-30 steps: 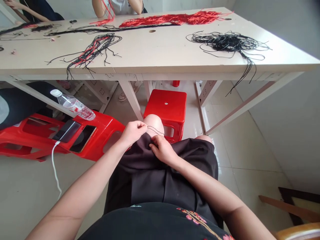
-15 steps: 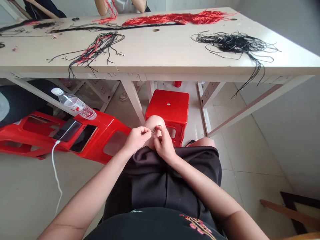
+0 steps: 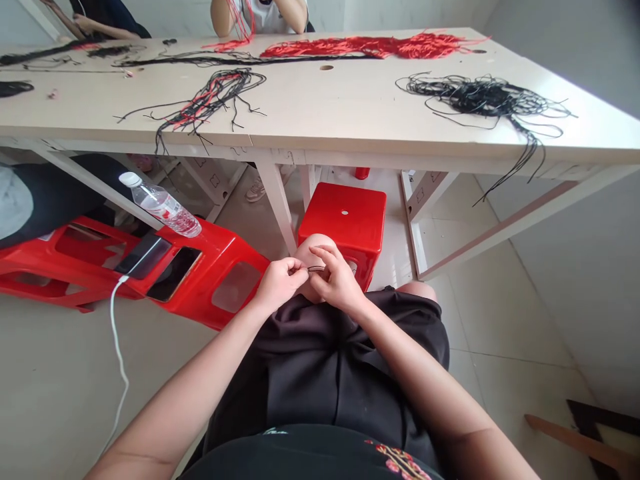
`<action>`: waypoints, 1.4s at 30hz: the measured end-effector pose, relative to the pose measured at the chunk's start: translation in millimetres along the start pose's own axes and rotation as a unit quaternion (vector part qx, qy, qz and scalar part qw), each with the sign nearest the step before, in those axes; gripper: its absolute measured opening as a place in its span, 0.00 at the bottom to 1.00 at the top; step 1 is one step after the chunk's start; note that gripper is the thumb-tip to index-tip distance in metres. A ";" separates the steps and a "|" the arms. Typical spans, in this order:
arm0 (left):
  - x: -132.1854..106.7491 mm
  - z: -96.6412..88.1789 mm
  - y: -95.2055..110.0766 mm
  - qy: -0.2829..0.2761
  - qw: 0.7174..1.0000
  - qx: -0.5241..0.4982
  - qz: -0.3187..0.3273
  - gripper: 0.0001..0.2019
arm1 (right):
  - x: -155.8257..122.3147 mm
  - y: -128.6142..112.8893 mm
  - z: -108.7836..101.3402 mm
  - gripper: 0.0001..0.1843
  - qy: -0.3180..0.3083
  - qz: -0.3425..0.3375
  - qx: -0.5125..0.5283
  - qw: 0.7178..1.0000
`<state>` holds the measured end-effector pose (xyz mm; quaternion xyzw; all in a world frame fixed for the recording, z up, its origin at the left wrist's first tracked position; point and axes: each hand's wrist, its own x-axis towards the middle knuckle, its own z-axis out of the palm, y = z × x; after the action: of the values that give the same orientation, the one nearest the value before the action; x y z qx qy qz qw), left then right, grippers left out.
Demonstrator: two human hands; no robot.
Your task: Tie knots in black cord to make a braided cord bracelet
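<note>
Over my knee, my left hand [image 3: 283, 283] pinches a short length of thin black cord [image 3: 316, 268] between thumb and fingertips. The cord spans the small gap to my right hand [image 3: 339, 280], whose thumb and fingers close on its other side, with the index finger raised and bent. Most of the cord is hidden by my fingers. On the table lie a bundle of black and red cords [image 3: 213, 100], a tangled heap of black cord [image 3: 483, 97] with ends hanging over the edge, and a long bundle of red cord [image 3: 360, 47].
The white table [image 3: 320, 120] stands ahead. Under it is a red stool [image 3: 345, 210]. At left, another red stool [image 3: 210, 273] carries a water bottle [image 3: 163, 207] and two phone-like devices [image 3: 174, 273], one with a white cable [image 3: 116, 347]. Two people sit at the table's far side.
My right hand has turned, its index finger lifting away, and more black cord shows between the hands. The whole view has shifted slightly. A black bundle shows more at the table's left edge.
</note>
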<state>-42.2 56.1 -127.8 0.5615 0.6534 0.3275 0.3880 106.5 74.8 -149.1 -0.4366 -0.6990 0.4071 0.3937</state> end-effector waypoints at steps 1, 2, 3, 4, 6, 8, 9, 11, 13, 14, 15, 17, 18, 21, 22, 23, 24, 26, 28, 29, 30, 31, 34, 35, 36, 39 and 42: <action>0.3 0.0 -0.3 -0.002 1.000 -0.004 0.000 0.09 | 1.5 -1.5 -1.8 0.25 -0.031 0.027 0.037 0.999; 0.5 0.0 -0.3 -0.003 1.000 -0.006 0.001 0.09 | 3.1 -2.9 -3.9 0.23 -0.062 0.054 0.068 0.994; 0.4 0.0 0.1 -0.005 1.000 -0.006 0.002 0.10 | 4.6 -4.2 -6.0 0.20 -0.087 0.077 0.085 0.990; 0.1 -0.1 0.8 -0.005 1.000 -0.005 0.003 0.10 | 6.1 -5.3 -8.1 0.16 -0.104 0.093 0.084 0.987; -0.8 -0.4 2.9 -0.004 1.000 0.005 0.001 0.10 | 8.3 -6.4 -11.7 0.11 -0.106 0.105 0.043 0.988; -1.7 -1.0 5.0 -0.001 1.000 0.021 -0.009 0.09 | 8.9 -4.5 -15.0 0.10 -0.097 0.107 -0.001 0.990; -1.9 -1.5 5.8 0.000 0.999 0.029 -0.018 0.08 | 8.5 -2.1 -16.9 0.10 -0.092 0.109 -0.011 0.990; -1.6 -2.5 6.4 0.006 0.998 0.040 -0.042 0.07 | 6.7 6.4 -22.7 0.09 -0.083 0.109 -0.022 0.990; -0.1 -3.8 6.1 0.012 0.997 0.044 -0.063 0.06 | 4.4 19.3 -31.7 0.10 -0.075 0.114 -0.033 0.990; 1.1 -4.5 5.8 0.013 0.996 0.044 -0.071 0.06 | 3.4 27.0 -37.2 0.10 -0.073 0.120 -0.034 0.990; 2.4 -5.3 5.4 0.014 0.996 0.043 -0.078 0.06 | 2.8 35.0 -43.1 0.11 -0.070 0.127 -0.033 0.989; 5.3 -6.6 4.4 0.011 0.995 0.042 -0.092 0.06 | 2.5 51.1 -54.5 0.11 -0.061 0.147 -0.026 0.987; 6.7 -7.1 3.9 0.007 0.994 0.040 -0.099 0.06 | 2.9 58.6 -59.2 0.11 -0.056 0.155 -0.021 0.986; 10.1 -7.3 2.1 0.000 0.993 0.029 -0.117 0.07 | 5.8 78.1 -66.4 0.13 -0.056 0.176 -0.009 0.983; 11.0 -7.0 1.6 -0.001 0.992 0.025 -0.121 0.07 | 7.1 83.6 -66.2 0.13 -0.059 0.183 -0.006 0.981; 11.7 -6.6 1.4 -0.001 0.992 0.021 -0.125 0.07 | 8.6 88.8 -64.9 0.13 -0.062 0.188 -0.005 0.980; 12.3 -6.1 1.4 -0.002 0.991 0.017 -0.129 0.07 | 10.2 93.6 -62.7 0.13 -0.066 0.193 -0.004 0.979; 13.4 -5.6 2.1 -0.005 0.990 0.009 -0.140 0.06 | 13.7 102.7 -56.7 0.13 -0.073 0.196 -0.003 0.978; 14.8 -5.5 3.0 -0.010 0.988 0.001 -0.152 0.06 | 17.0 110.8 -49.9 0.12 -0.075 0.195 -0.003 0.978; 15.6 -5.6 3.1 -0.013 0.988 -0.003 -0.157 0.05 | 18.4 114.3 -46.7 0.11 -0.075 0.193 -0.005 0.978; 16.4 -5.7 3.0 -0.016 0.987 -0.006 -0.161 0.05 | 19.6 117.3 -43.9 0.11 -0.075 0.192 -0.007 0.978; 17.4 -5.7 2.6 -0.018 0.986 -0.008 -0.165 0.05 | 20.5 119.6 -41.6 0.11 -0.075 0.192 -0.012 0.978; 19.9 -5.6 0.1 -0.022 0.985 -0.009 -0.173 0.04 | 21.4 122.5 -39.9 0.10 -0.077 0.197 -0.036 0.977; 20.5 -5.5 -1.0 -0.022 0.984 -0.009 -0.175 0.04 | 21.1 122.0 -41.2 0.10 -0.077 0.201 -0.048 0.975; 20.9 -5.4 -2.0 -0.023 0.984 -0.008 -0.176 0.04 | 20.5 120.8 -43.2 0.10 -0.073 0.204 -0.063 0.974; 21.4 -5.4 -4.6 -0.025 0.984 -0.005 -0.179 0.05 | 16.4 111.0 -49.3 0.16 -0.025 0.211 -0.119 0.970; 20.8 -5.3 -4.7 -0.026 0.983 -0.004 -0.180 0.05 | 9.3 88.9 -43.2 0.22 0.056 0.185 -0.158 0.968</action>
<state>-50.5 76.0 -132.3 0.4417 0.7318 0.2405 0.4599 168.5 118.7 -212.9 -0.6371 -0.6386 0.3319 0.2759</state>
